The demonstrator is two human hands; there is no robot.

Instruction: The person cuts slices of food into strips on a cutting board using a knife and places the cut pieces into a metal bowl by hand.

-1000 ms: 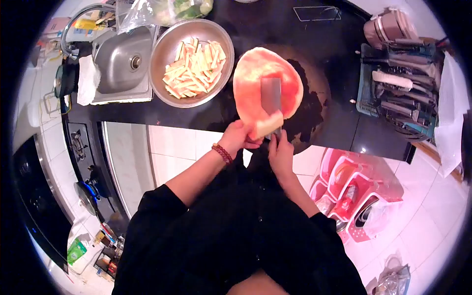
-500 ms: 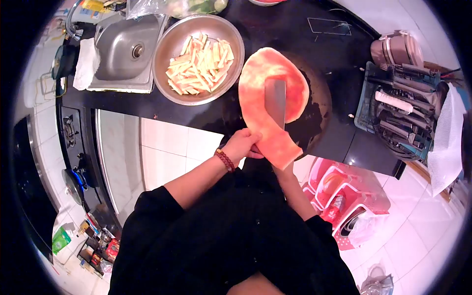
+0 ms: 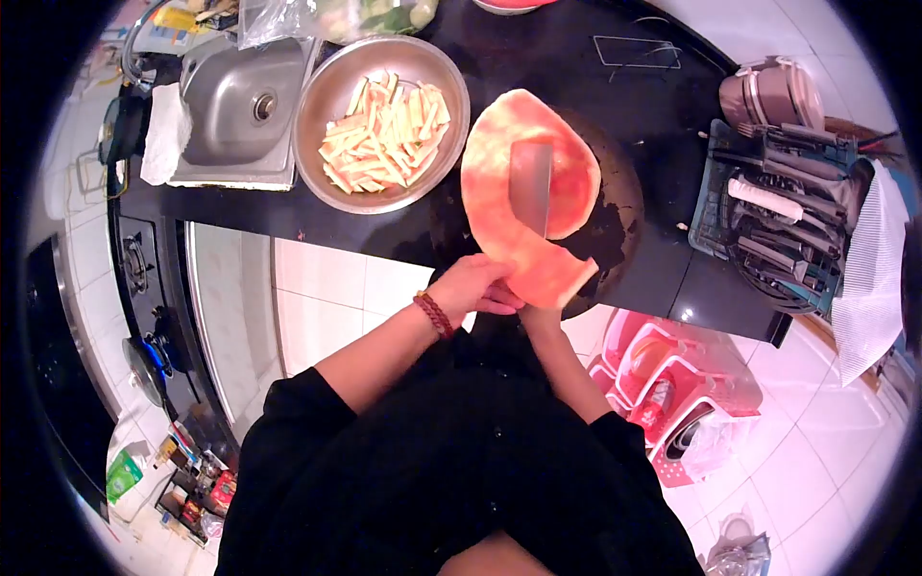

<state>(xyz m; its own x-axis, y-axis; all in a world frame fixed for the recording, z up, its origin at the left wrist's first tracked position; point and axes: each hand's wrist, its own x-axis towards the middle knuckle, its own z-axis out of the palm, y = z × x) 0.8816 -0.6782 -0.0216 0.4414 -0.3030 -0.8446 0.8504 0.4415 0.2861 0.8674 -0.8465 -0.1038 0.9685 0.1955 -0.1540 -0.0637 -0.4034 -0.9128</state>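
A large, curved piece of watermelon rind [image 3: 490,182] with pinkish-red flesh lies on a round dark board [image 3: 624,206], its near end raised off it. My left hand [image 3: 477,285], with a beaded bracelet on the wrist, pinches the near edge of the rind. A broad knife blade [image 3: 530,187] rests within the rind's curve. Its lower part passes behind the raised strip, in line with my right hand [image 3: 543,317]. The strip hides the handle and most of my right fingers. Left of the rind, a metal bowl [image 3: 317,106] holds many pale, pinkish cut strips [image 3: 389,134].
A steel sink [image 3: 226,144] adjoins the bowl at left. On the right stand a rack [image 3: 706,206] of utensils and a lidded container [image 3: 768,96]. Pink storage bins [image 3: 715,384] are on the floor below the counter edge. A gas stove [image 3: 134,250] is at far left.
The near end of the rind has risen and curls more. The blade has shifted slightly away from me, and my right hand has moved a little up and left. My left hand keeps its grip.
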